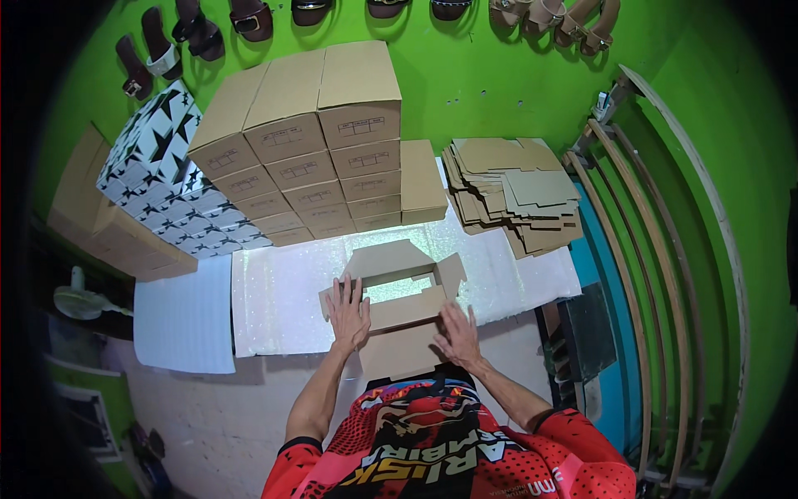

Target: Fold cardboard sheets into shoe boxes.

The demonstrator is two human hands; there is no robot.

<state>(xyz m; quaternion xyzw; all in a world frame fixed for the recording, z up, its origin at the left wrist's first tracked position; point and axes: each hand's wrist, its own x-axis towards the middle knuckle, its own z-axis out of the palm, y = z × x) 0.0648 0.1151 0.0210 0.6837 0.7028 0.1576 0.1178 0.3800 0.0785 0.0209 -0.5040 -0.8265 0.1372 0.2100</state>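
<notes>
A brown cardboard box (402,314) stands partly folded at the near edge of the table, its middle open so that the shiny table cover shows through. Its flaps spread outward, and one long panel hangs toward my body. My left hand (348,313) rests on the left side flap with fingers stretched. Beside the box's near right corner is my right hand (458,334), fingers apart and touching or almost touching the cardboard. Neither hand grips anything.
Closed brown boxes (287,137) are stacked at the back, beside star-patterned boxes (179,179). Flat cardboard blanks (507,195) lie piled at the back right. Wooden rails (657,274) stand on the right, a fan (76,298) on the left. Sandals (312,10) hang on the green wall.
</notes>
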